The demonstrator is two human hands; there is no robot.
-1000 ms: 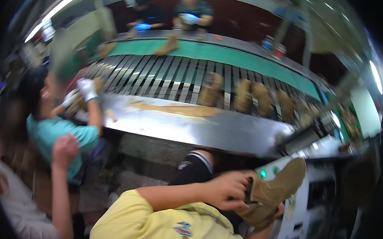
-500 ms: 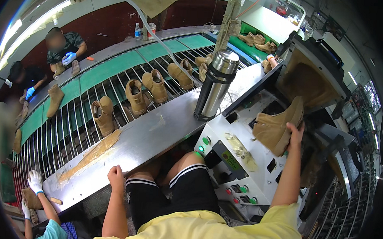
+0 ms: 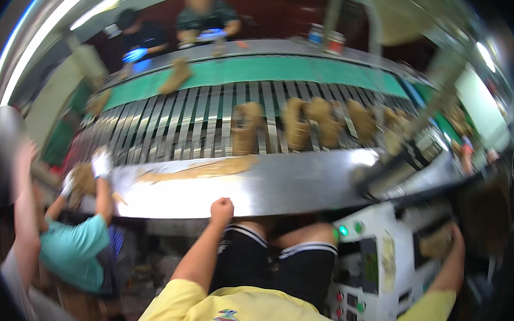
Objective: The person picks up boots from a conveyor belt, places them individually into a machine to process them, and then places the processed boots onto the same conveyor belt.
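Observation:
My right hand (image 3: 455, 243) grips a tan suede ankle boot (image 3: 435, 244) at the far right, beside the white control box (image 3: 402, 278); the picture is smeared and part of the boot is lost in shadow. My left hand (image 3: 222, 210) is closed in a fist at the front edge of the metal table (image 3: 302, 177), and nothing shows in it. Beyond the table, several more tan boots (image 3: 295, 125) stand on the slatted conveyor (image 3: 212, 120).
A steel thermos (image 3: 393, 167) stands at the table's right end. At the left, a person in a teal shirt (image 3: 72, 247) handles a tan boot (image 3: 83, 179) with white gloves. Two blue-gloved people (image 3: 209, 21) work across the green belt (image 3: 244, 70). A dark machine (image 3: 487, 213) borders the right.
The view has swung left, blurring the picture. My right hand still holds the boot, now low beside the control box. My left hand stays a fist near the table edge.

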